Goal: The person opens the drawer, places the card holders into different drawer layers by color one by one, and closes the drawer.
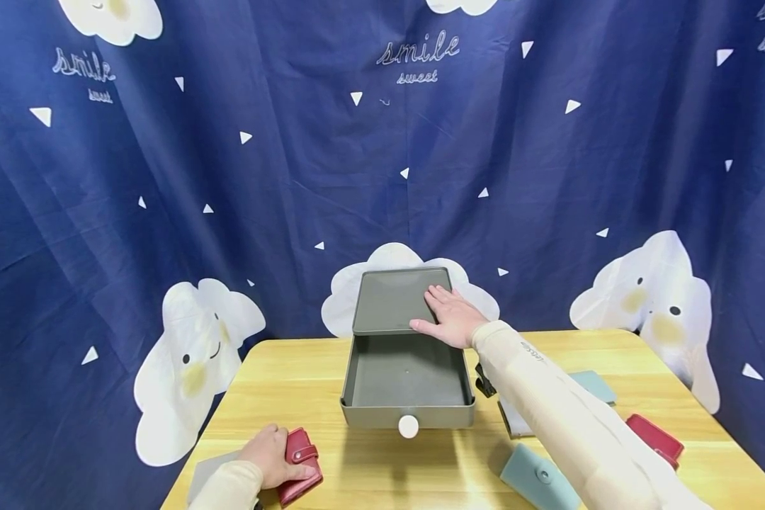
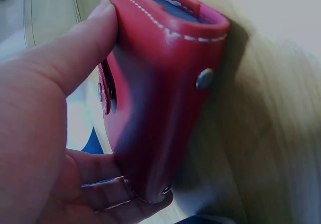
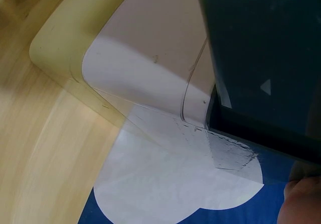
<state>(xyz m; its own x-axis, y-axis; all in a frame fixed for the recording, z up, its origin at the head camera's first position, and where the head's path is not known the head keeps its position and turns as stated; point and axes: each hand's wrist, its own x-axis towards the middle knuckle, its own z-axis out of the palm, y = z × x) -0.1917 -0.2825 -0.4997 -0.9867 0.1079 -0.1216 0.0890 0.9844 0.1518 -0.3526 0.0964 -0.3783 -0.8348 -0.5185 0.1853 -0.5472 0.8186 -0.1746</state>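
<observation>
A grey drawer box (image 1: 395, 304) stands at the back of the table, its drawer (image 1: 408, 416) pulled out toward me and bare inside; a round white knob (image 1: 408, 426) is on the front. My right hand (image 1: 454, 320) rests on the box top near its right side, fingers straight and spread. Only a bit of that hand (image 3: 301, 201) shows in the right wrist view, beside the dark box. At the front left, my left hand (image 1: 270, 457) grips a red wallet (image 1: 301, 460) with a snap strap. The wallet (image 2: 155, 93) lies between thumb and fingers in the left wrist view.
Partly behind the left hand lies a flat grey item (image 1: 209, 473). On the right are a light blue snap wallet (image 1: 538, 476), a second red wallet (image 1: 655, 438), another light blue flat item (image 1: 593, 386) and a notebook-like item (image 1: 515, 419). A blue curtain (image 1: 408, 177) hangs behind the table.
</observation>
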